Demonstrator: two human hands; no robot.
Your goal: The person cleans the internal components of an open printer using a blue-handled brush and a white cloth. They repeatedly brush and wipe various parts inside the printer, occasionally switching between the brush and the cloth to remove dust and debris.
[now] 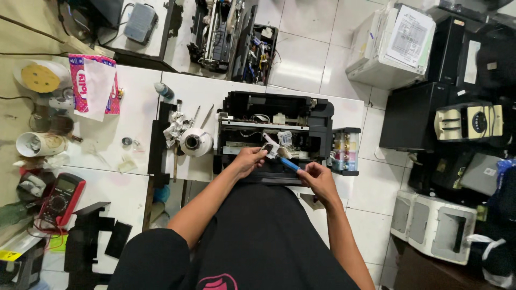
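Head view, steeply down over the workbench [134,96]

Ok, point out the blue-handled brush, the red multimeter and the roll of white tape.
blue-handled brush [289,164], head view, on its blue handle.
red multimeter [62,197], head view, on its face below the screen.
roll of white tape [196,142], head view, on its rim.

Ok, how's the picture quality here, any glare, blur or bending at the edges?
Head view: even, bright light; the white table looks washed out. The left hand and right hand over the opened printer are fairly sharp. Edges bow like a wide lens; the dark lap shows little detail.
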